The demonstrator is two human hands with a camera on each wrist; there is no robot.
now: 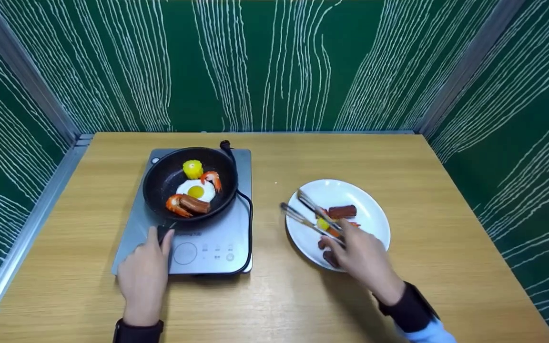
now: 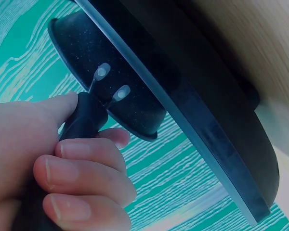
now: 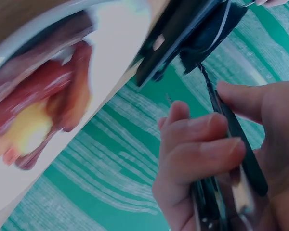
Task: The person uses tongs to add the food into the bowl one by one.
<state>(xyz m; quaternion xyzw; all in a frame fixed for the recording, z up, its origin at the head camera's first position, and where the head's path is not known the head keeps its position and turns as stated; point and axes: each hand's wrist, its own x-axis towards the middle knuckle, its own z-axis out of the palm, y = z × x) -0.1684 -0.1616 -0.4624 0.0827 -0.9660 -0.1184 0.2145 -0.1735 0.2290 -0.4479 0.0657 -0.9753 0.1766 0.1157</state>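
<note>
My left hand grips the black handle of a frying pan. In the pan lie a corn piece, a fried egg, two shrimp and a scored sausage. My right hand holds metal tongs with dark grips, over the near part of a white plate. The tongs' tips are apart, past the plate's left side, with nothing seen between them. On the plate are brown sausage pieces, something yellow and orange-red food, partly hidden by the hand and tongs.
The pan sits on a silver induction cooker with a touch panel. A black cord runs down the cooker's right side. Around the wooden table stand green walls with white streaks.
</note>
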